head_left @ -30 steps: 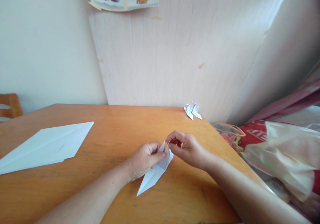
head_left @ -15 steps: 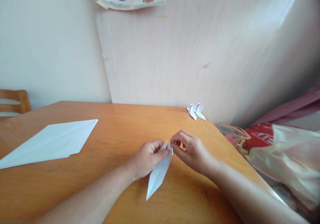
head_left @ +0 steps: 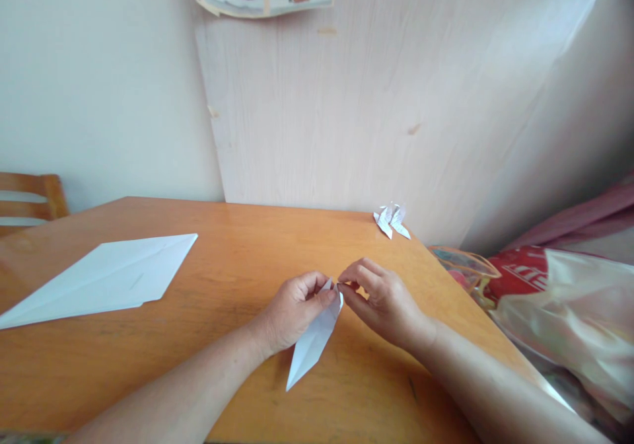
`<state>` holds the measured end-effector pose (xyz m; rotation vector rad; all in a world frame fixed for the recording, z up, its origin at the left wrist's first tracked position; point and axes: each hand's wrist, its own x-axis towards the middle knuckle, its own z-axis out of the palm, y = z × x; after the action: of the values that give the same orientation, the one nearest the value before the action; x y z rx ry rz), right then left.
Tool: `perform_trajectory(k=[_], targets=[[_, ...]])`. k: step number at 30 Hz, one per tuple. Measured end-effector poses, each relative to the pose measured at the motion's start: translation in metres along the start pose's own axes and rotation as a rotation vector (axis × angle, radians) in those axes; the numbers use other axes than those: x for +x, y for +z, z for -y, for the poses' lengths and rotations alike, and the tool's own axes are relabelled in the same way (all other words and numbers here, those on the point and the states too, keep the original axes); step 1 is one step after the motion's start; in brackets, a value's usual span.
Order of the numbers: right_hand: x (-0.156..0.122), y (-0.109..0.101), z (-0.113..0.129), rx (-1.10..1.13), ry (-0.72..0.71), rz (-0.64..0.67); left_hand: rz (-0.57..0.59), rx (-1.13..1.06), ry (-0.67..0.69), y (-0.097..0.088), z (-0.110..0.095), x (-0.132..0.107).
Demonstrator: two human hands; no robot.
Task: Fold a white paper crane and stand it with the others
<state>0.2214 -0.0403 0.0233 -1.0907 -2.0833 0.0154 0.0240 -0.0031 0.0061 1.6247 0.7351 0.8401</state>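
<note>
Pinching folded white paper (head_left: 313,346) at lower centre of frame, between thumb and fingers of left hand (head_left: 296,312). Pinching upper tip of it between thumb and finger of right hand (head_left: 380,293). Holding it over wooden table (head_left: 277,239), with sharp end toward bottom of frame. Seeing larger pointed sheet (head_left: 119,272) flat at middle left, white-and-red bag (head_left: 569,302) at lower right, two small paper shapes (head_left: 384,222) near far table corner, and fruit picture (head_left: 277,1) at top.

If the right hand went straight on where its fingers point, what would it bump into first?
The right hand would first meet the folded paper, whose upper end it seems to pinch; past that comes the left hand, though depth is hard to judge.
</note>
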Motion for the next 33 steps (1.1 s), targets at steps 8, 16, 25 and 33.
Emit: perform_trajectory(k=[8, 16, 25, 33], targets=[[-0.0004, 0.0004, 0.0001, -0.044, -0.007, 0.006, 0.002, 0.008, -0.009, -0.0002, 0.0012, 0.0007], [-0.0013, -0.002, 0.0021, -0.068, -0.084, 0.02, -0.035, -0.014, -0.024, 0.0006, -0.0035, -0.0008], [-0.0016, -0.0007, 0.0016, -0.104, -0.053, 0.019, -0.021, -0.015, -0.037, -0.0004, -0.003, -0.0003], [-0.0038, -0.0001, 0.0005, -0.103, -0.075, 0.062, -0.016, -0.001, -0.025, -0.0009, -0.0034, -0.0009]])
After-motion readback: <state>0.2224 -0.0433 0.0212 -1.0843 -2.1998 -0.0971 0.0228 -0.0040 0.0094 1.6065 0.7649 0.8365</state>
